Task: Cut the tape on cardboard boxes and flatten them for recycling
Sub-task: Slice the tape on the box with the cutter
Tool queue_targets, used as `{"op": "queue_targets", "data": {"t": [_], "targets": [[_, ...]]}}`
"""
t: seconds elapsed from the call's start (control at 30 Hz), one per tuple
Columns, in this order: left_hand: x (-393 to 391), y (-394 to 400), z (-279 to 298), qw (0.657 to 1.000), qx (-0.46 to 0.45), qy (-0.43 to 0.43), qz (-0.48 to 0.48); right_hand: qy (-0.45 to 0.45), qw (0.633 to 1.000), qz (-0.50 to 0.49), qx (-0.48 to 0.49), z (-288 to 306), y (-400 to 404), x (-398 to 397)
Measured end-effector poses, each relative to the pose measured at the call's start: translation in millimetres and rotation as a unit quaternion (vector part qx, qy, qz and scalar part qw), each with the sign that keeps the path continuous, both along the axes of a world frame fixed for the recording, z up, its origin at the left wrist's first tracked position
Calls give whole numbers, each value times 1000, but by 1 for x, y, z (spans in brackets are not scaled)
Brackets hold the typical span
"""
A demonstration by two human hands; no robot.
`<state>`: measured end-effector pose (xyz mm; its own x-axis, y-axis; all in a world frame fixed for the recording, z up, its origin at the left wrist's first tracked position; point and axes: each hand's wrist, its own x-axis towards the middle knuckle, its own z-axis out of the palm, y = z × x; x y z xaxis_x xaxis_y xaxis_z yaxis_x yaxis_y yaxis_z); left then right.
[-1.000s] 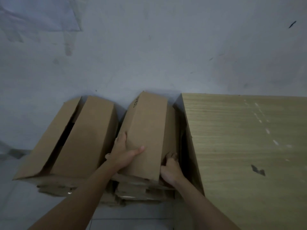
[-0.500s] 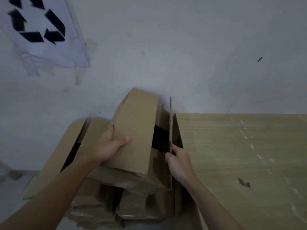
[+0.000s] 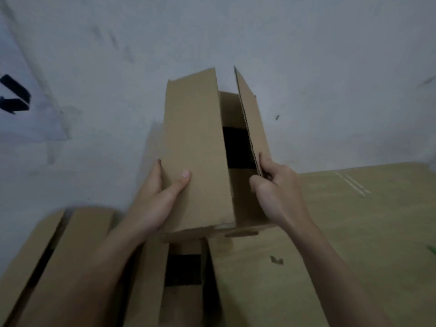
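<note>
Gripping a raised cardboard box [image 3: 198,149]: left hand [image 3: 153,199] clasping the left flap, right hand [image 3: 276,192] pinching the right flap's [image 3: 250,123] edge. Pointing its long axis away toward the wall [image 3: 306,55], open between both hands. Now hovering higher than before, above other boxes [image 3: 70,267] beside the wooden table [image 3: 354,232].

Dim, flat, bluish indoor light with no visible source and no glare. The wall [image 3: 259,38] reads as murky grey. A soft shadow falls on it left of the cardboard box [image 3: 195,147], whose interior is near black. Motion blur smears the whole frame, worst at the edges, where wide-angle stretching bends the taped paper sign [image 3: 21,107]
</note>
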<state>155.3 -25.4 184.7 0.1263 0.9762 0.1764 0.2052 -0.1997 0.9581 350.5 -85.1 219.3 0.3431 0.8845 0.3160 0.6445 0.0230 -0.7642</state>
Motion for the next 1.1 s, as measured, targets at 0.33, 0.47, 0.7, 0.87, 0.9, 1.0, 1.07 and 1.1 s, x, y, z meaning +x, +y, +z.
{"op": "queue_targets", "data": {"t": [0.33,0.47,0.7,0.87,0.9,1.0,1.07,1.1], "targets": [[186,-31,-117,986,-155,-17,-53,-65,974,-44,-211,-85,-19,161],[241,-33,-124,990,-140,-17,25,-97,970,3,-222,-111,-13,207],[313,-24,-124,987,-129,18,92,52,985,-72,-149,-113,-19,298],[337,-35,-126,973,-169,-5,156,331,889,-129,-288,-130,-38,346],[341,-37,-127,969,-178,-10,169,412,852,-92,-309,-137,-41,348],[346,-47,-128,966,-187,-31,175,551,791,-57,-260,-153,-39,348],[345,-50,-129,963,-210,-65,156,541,810,-75,-216,-154,-33,349],[343,-51,-129,962,-221,-77,142,527,822,-87,-195,-151,-30,350]]}}
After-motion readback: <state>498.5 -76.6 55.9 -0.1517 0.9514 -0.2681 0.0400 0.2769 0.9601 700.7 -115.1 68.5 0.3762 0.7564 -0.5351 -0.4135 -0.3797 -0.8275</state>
